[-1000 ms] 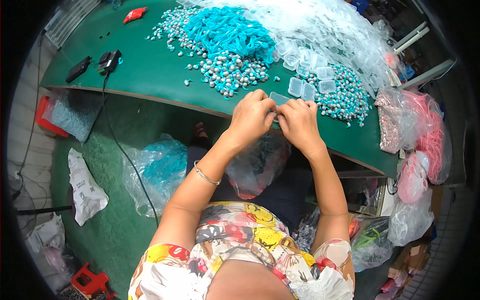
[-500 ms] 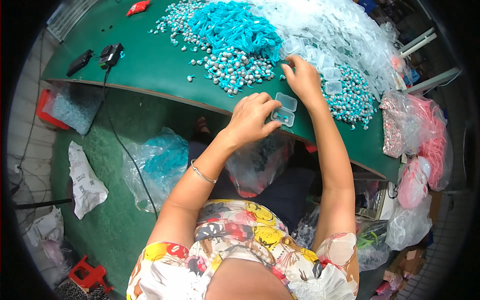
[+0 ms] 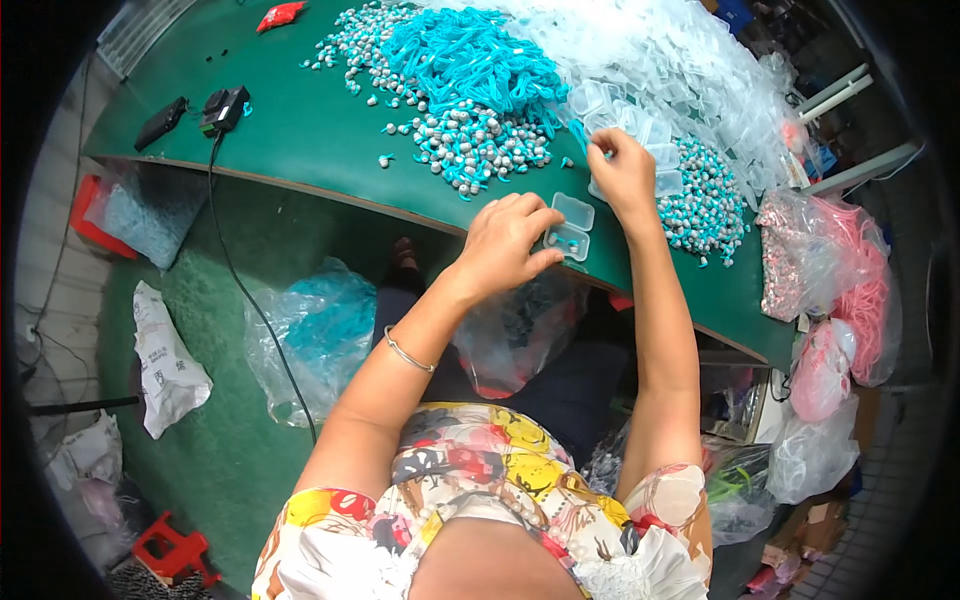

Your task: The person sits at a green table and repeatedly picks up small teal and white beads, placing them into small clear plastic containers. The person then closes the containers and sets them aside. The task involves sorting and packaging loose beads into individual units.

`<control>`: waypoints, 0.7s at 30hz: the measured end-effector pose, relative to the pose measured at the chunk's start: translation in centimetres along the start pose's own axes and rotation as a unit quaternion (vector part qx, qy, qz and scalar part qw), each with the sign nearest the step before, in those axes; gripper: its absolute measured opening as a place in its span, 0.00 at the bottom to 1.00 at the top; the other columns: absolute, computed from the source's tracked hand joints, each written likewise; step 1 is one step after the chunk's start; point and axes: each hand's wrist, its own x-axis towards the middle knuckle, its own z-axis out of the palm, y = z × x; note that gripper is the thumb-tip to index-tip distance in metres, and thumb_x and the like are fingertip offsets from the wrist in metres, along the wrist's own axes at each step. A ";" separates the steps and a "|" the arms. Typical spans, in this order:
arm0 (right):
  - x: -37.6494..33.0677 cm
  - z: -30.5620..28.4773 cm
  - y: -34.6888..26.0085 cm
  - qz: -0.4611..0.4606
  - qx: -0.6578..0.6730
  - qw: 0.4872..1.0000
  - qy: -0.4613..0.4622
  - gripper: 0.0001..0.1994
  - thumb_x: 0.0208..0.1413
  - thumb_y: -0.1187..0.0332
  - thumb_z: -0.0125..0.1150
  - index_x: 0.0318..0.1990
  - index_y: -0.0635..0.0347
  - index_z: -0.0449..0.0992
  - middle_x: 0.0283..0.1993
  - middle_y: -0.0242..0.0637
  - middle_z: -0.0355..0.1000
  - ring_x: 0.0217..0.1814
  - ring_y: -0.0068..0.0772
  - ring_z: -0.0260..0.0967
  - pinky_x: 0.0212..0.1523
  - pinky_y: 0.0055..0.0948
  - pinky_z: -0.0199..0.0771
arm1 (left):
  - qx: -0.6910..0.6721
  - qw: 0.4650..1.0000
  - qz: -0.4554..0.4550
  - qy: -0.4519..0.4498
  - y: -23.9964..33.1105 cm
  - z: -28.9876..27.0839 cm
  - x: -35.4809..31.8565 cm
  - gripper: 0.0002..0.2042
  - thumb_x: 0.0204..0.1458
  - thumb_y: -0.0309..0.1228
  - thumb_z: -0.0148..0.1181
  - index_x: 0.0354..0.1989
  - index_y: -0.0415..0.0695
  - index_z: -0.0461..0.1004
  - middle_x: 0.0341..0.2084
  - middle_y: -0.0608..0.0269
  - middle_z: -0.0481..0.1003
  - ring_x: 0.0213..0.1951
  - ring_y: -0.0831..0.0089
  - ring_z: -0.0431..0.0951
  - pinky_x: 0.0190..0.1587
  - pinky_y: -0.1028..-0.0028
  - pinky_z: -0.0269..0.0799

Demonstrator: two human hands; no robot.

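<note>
Fingers of the right hand [image 3: 627,178] pinch a turquoise cord [image 3: 580,135]; the left hand [image 3: 506,238] grips the open box [image 3: 571,241] between its own. I fear a slack hold could tip it off the counter [image 3: 310,130].

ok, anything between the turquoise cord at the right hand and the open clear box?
Nothing visible: green tabletop shows between the turquoise cord and open clear box. One grey-tipped piece lies close by, left of that path.
</note>
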 end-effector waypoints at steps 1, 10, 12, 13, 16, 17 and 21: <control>-1.4 -1.1 -0.9 -0.001 0.022 1.000 -0.018 0.06 0.50 0.70 0.62 0.35 0.59 0.80 0.32 0.40 0.78 0.32 0.41 0.75 0.35 0.36 0.74 | 0.001 1.000 -0.001 0.007 -0.1 0.0 -0.2 0.20 0.40 0.36 0.72 0.43 0.47 0.78 0.35 0.62 0.72 0.42 0.59 0.74 0.44 0.61 0.70; -8.6 -5.7 -4.5 -0.070 0.049 0.990 -0.108 0.06 0.48 0.76 0.66 0.34 0.59 0.77 0.32 0.36 0.75 0.35 0.38 0.74 0.36 0.35 0.69 | 0.001 1.000 -0.010 0.001 -0.3 -0.1 -0.2 0.21 0.41 0.37 0.73 0.44 0.46 0.76 0.34 0.61 0.73 0.41 0.58 0.75 0.43 0.61 0.69; -8.7 -5.4 -4.6 -0.093 0.027 0.990 -0.102 0.06 0.48 0.74 0.67 0.33 0.57 0.77 0.32 0.34 0.75 0.38 0.39 0.74 0.42 0.37 0.66 | 0.000 1.000 -0.010 0.000 -0.3 0.0 -0.1 0.21 0.41 0.37 0.73 0.44 0.46 0.76 0.34 0.61 0.73 0.41 0.58 0.75 0.43 0.61 0.69; -8.6 -5.2 -4.5 -0.108 0.012 0.989 -0.101 0.06 0.48 0.74 0.67 0.33 0.57 0.77 0.32 0.34 0.75 0.38 0.39 0.74 0.42 0.37 0.66 | -0.002 1.000 -0.012 -0.002 -0.3 0.0 -0.1 0.21 0.41 0.37 0.73 0.44 0.46 0.76 0.34 0.61 0.74 0.41 0.58 0.75 0.42 0.60 0.69; -8.9 -4.4 -4.0 -0.139 -0.023 0.985 -0.095 0.06 0.48 0.74 0.67 0.34 0.56 0.78 0.34 0.33 0.74 0.40 0.38 0.73 0.43 0.37 0.66 | -0.019 0.999 -0.030 -0.008 -0.1 -0.1 0.1 0.21 0.40 0.37 0.73 0.44 0.46 0.76 0.33 0.62 0.74 0.40 0.58 0.75 0.42 0.60 0.69; -9.2 -4.2 -4.0 -0.139 -0.028 0.986 -0.091 0.06 0.48 0.73 0.67 0.34 0.56 0.79 0.35 0.34 0.74 0.40 0.38 0.72 0.43 0.38 0.66 | -0.027 0.999 -0.039 -0.009 0.0 -0.2 0.2 0.21 0.40 0.36 0.73 0.44 0.46 0.76 0.33 0.62 0.74 0.40 0.58 0.75 0.42 0.60 0.69; -9.7 -4.3 -3.8 -0.139 -0.035 0.984 -0.108 0.07 0.50 0.72 0.66 0.38 0.54 0.80 0.38 0.34 0.73 0.43 0.39 0.72 0.44 0.38 0.66 | -0.009 1.000 -0.019 -0.003 0.1 -0.3 0.0 0.21 0.41 0.37 0.73 0.44 0.48 0.76 0.33 0.63 0.74 0.40 0.58 0.75 0.42 0.61 0.69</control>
